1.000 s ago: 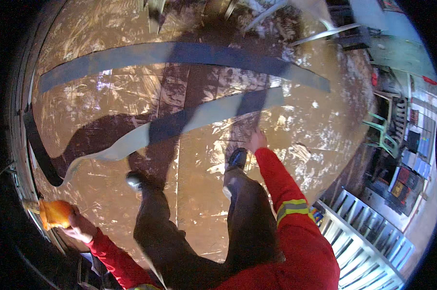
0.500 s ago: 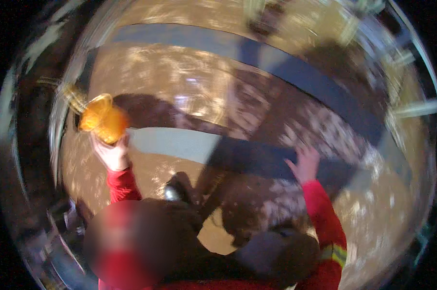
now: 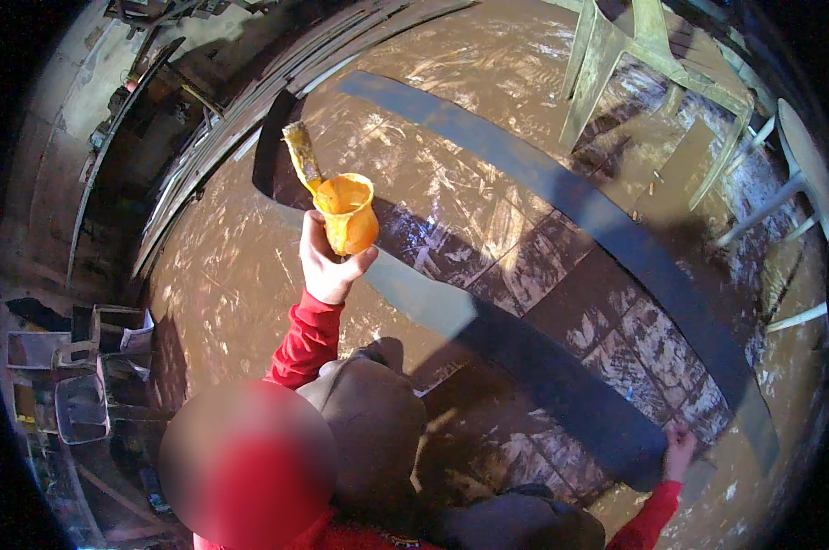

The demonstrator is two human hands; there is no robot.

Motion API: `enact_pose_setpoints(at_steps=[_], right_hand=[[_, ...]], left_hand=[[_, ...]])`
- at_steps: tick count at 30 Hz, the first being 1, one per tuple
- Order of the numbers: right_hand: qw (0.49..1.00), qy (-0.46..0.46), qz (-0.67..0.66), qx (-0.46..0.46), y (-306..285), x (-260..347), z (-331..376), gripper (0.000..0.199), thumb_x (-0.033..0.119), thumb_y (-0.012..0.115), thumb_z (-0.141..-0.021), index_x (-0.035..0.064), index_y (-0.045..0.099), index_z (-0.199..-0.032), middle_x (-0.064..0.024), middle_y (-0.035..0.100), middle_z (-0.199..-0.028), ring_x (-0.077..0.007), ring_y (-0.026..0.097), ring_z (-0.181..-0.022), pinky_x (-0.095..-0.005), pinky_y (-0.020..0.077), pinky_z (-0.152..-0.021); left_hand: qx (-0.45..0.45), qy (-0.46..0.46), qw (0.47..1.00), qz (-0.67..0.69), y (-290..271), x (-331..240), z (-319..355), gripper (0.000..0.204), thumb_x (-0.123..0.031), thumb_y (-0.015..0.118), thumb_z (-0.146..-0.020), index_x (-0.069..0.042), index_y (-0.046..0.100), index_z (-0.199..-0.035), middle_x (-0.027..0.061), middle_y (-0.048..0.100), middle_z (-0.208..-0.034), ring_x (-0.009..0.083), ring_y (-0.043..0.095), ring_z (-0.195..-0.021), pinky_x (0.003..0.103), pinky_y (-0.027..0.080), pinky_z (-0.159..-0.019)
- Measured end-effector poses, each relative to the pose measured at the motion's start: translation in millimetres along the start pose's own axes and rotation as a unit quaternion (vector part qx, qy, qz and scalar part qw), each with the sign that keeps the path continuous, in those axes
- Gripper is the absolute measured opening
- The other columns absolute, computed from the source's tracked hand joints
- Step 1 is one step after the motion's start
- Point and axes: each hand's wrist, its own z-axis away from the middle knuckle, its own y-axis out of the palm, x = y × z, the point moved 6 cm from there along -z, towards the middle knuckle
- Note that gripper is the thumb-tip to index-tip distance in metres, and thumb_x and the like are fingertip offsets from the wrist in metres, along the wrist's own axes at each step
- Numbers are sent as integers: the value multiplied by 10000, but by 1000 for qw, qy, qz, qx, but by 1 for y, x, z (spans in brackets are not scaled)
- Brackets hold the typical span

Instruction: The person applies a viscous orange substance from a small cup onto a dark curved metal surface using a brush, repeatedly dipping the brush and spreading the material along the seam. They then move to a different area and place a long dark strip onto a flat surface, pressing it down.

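My left hand [image 3: 330,272] is wrapped round an orange-yellow cup [image 3: 348,229] with a flared rim, held above the floor. A flat brush-like tool [image 3: 302,156], coated in yellow, sticks up beside the cup's rim. Whether it stands in the cup or is pinched by my fingers I cannot tell. A long dark grey strip [image 3: 561,394] lies on the floor in front of me. My right hand [image 3: 679,446] is at its right end, fingers closed on the edge. Beyond it runs a second long grey length [image 3: 561,170], roughly alongside; a black upright-looking piece [image 3: 272,147] is near their left ends.
Pale plastic chairs [image 3: 648,55] stand at the far right on the brown-stained floor [image 3: 204,284]. Long thin boards or strips [image 3: 222,137] lie along the left. Crates and frames [image 3: 89,367] stand at the lower left. My knees [image 3: 373,412] are close to the near strip.
The view has swung left and steadied. My right hand has moved along to the near strip's right end and closed there. The left hand still holds the cup.
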Motion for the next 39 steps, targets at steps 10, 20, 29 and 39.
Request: enact_pose_setpoints(at_steps=[10,20,29,39], right_hand=[[966,48,216,-132,-186,-129,0,237,203,664,-816,-30,630,-841,-102,631,-735,-205,562,-656,-362,452,-640],[934,-57,340,-90,-68,-49,-36,412,288,674,-754,74,601,-1098,-151,564,-1146,-334,509,-1070,-422,396,-925],[838,-347,350,234,219,175,80,772,279,734,-658,179,402,-1347,-184,382,-1357,-368,353,-1248,-487,299,-1007],[812,-416,330,241,260,201,74,660,332,667,-732,223,424,-1335,-178,357,-1383,-346,276,-1308,-529,229,-1045]], left_hand=[[11,-4,997,80,4,12,1,582,-25,765,-577,-61,385,-1015,62,504,-1019,157,527,-970,312,439,-871],[-7,-6,998,67,1,4,-4,573,-40,754,-582,-37,410,-1039,81,518,-1012,161,542,-928,305,456,-835],[-43,-1,999,0,-23,31,-5,660,-90,753,-602,-16,424,-1169,73,513,-1090,170,537,-980,310,446,-865],[-30,-20,999,-22,-35,55,-6,756,-91,753,-610,-6,387,-1266,79,496,-1152,185,523,-1029,317,431,-889]])
